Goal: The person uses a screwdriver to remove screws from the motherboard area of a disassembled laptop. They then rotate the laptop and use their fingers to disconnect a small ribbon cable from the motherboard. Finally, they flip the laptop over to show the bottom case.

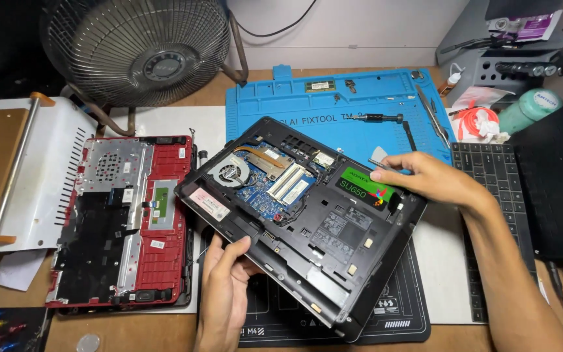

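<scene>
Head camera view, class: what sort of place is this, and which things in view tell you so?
Probably an electronics repair bench. An opened black laptop shows its fan and circuit board, a stripped red laptop shell lies beside it, and a blue repair mat holds small tools.

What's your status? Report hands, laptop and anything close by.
Left hand grips the near edge of the open black laptop base, tilted off the mat. Right hand holds a thin tool at the drive. Red laptop chassis alongside, apart.
</scene>
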